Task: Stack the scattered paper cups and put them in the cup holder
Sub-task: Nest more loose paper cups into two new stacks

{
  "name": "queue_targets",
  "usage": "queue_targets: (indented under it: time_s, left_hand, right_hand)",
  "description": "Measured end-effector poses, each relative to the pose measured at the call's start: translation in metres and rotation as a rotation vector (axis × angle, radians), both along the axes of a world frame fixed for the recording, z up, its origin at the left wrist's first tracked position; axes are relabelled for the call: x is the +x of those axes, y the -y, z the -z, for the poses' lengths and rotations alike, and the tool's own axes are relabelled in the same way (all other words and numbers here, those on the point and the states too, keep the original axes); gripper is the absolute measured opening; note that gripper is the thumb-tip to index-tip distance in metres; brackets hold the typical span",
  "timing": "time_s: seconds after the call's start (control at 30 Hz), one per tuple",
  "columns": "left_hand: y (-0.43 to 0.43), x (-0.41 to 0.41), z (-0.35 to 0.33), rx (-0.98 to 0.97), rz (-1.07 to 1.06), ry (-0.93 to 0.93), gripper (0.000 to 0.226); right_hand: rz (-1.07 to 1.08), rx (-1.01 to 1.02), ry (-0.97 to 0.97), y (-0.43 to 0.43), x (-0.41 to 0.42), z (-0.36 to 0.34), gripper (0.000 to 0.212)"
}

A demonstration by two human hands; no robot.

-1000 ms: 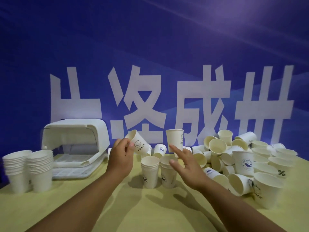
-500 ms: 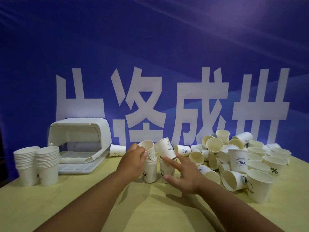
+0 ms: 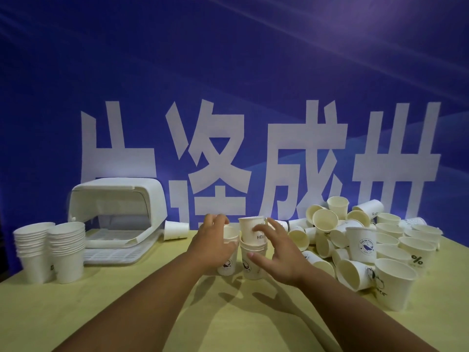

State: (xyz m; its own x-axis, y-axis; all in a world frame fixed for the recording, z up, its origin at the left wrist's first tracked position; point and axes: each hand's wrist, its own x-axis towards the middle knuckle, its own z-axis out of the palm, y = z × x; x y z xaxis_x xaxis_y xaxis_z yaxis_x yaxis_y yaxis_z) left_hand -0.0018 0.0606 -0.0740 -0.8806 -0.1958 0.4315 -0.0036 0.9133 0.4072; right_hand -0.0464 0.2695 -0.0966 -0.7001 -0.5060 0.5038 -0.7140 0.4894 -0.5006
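head view: left hand (image 3: 213, 246) is curled round the top cup of the left short stack (image 3: 227, 265). right hand (image 3: 278, 252) is spread wide, holding nothing, beside the hello cup (image 3: 252, 231), which is seated high on the right short stack (image 3: 251, 265). cup holder (image 3: 116, 199) sits lid-up at back left, well apart. risk: stacks could be tipped by off-axis pressing, and the loose pile (image 3: 368, 240) clipped by the forearm.
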Motion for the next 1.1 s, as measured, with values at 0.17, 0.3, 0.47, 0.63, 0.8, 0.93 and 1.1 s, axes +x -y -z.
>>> queue_targets:
  time_s: [0.17,0.3,0.47,0.63,0.8,0.93,1.1]
  left_hand:
    - [0.004,-0.003,0.012,0.002,0.031,0.113,0.066]
    - [0.01,0.0,0.015,-0.021,0.02,0.108,0.052]
    - [0.014,0.006,0.016,0.193,0.045,0.033,0.062]
    - [0.047,0.0,0.027,0.445,-0.124,-0.107,0.042]
    - [0.102,-0.024,0.034,0.475,-0.277,-0.053,0.046]
    - [0.136,-0.056,0.035,0.501,-0.315,0.024,0.053]
    - [0.157,-0.09,0.048,0.621,-0.331,0.003,0.053]
  right_hand:
    - [0.041,0.025,0.021,0.011,-0.002,-0.015,0.092]
    - [0.104,0.208,0.037,0.012,-0.005,-0.008,0.076]
    - [0.094,0.161,0.071,0.011,0.001,-0.001,0.065]
    - [0.212,-0.299,0.261,0.014,-0.024,-0.009,0.04]
    - [0.42,-0.028,0.287,0.006,-0.094,-0.014,0.034]
    - [0.377,0.309,0.257,0.011,-0.134,-0.017,0.051]
    - [0.349,0.628,0.035,0.024,-0.166,-0.014,0.054]
